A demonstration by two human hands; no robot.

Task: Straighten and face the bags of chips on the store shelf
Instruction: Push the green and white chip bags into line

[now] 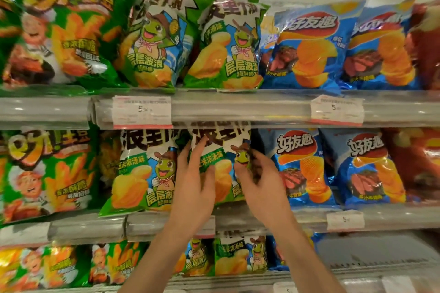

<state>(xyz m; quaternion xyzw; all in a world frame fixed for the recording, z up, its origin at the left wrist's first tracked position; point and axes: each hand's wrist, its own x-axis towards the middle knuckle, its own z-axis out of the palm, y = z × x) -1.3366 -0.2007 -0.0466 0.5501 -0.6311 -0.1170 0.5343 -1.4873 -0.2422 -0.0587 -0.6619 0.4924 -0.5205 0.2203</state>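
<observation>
My left hand (195,181) lies flat and my right hand (256,173) pinches the turtle chip bag (222,169); next, square it forward.

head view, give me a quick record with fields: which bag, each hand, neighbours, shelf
bag in hand: turtle chip bag, middle shelf
left hand: fingers spread flat on the bag's left front
right hand: fingers curled round the bag's right edge
left neighbour: matching turtle bag, tilted
right neighbour: blue chip bag, upright
price tag: on the shelf rail
</observation>
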